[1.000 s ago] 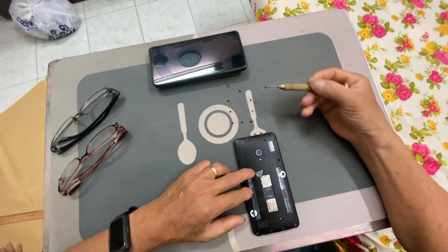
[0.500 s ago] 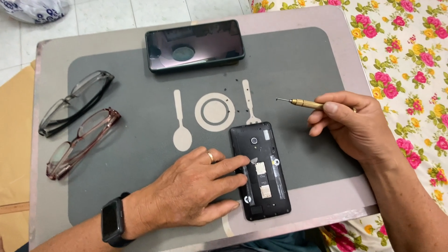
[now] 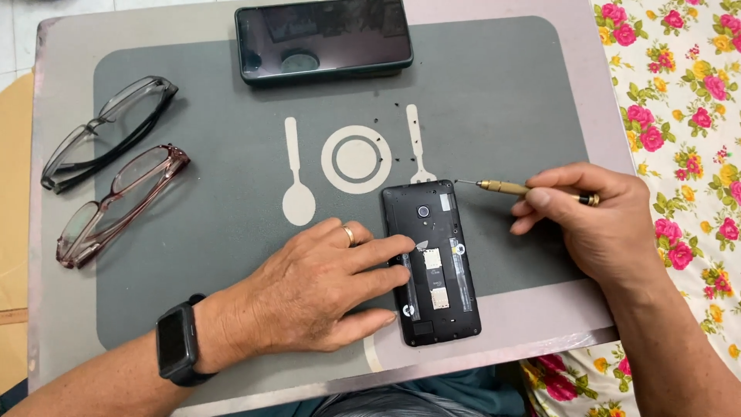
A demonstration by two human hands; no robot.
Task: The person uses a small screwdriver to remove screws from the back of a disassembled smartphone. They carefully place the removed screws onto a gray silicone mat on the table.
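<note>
While left hand (image 3: 309,289) pins opened phone (image 3: 432,262), right hand (image 3: 594,224) pinches screwdriver (image 3: 502,187) beside it

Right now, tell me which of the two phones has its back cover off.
The phone under the left hand: the opened phone shows bare internals and card slots, while the intact phone lies screen-up at the tray's far edge.

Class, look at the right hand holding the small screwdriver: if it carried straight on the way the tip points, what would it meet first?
The right hand aims the brass screwdriver leftward. Going straight on, its tip would probably first meet the top right corner of the opened black phone, which the left hand steadies. The tip's height above the mat is unclear.
</note>
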